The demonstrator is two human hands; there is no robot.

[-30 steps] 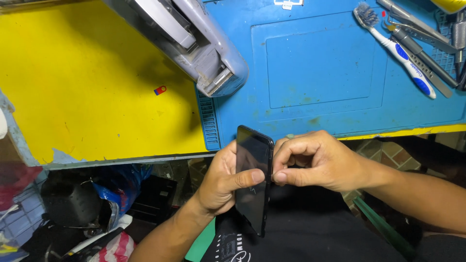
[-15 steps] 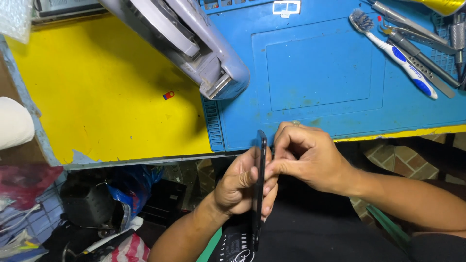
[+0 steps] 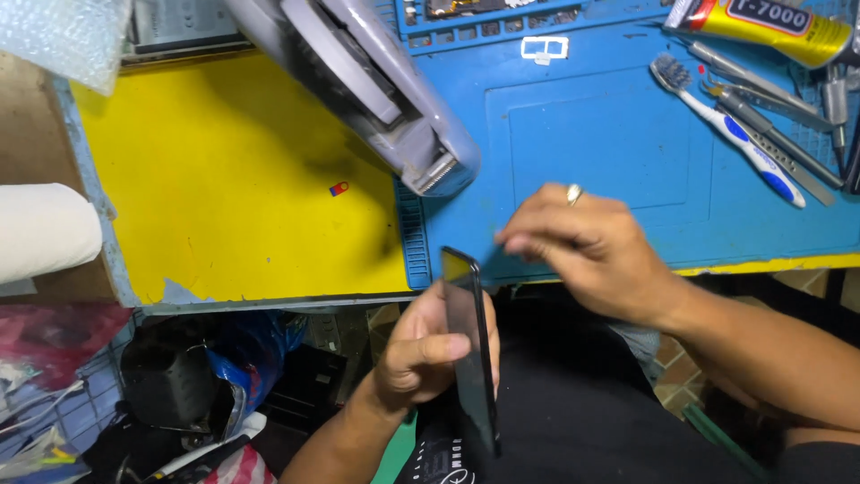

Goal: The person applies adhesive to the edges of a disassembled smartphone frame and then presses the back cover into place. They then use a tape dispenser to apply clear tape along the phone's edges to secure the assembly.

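Note:
My left hand (image 3: 421,354) grips a black smartphone (image 3: 469,350) below the bench edge, held nearly edge-on with its glossy face turned left. My right hand (image 3: 587,246), a ring on one finger, hovers just right of the phone's top and over the front of the blue work mat (image 3: 573,134). Its fingers are curled and blurred, off the phone, and whether they pinch anything I cannot tell.
A grey machine (image 3: 376,90) lies across the yellow bench top (image 3: 224,188) and the mat. A small red and blue piece (image 3: 338,188) sits on the yellow. A toothbrush (image 3: 730,130), metal tools (image 3: 770,116) and a yellow glue tube (image 3: 761,22) lie far right. White roll (image 3: 45,231) at left.
The right hand has come off the phone's edge and moved up and right over the mat. The left hand keeps the phone, still nearly edge-on.

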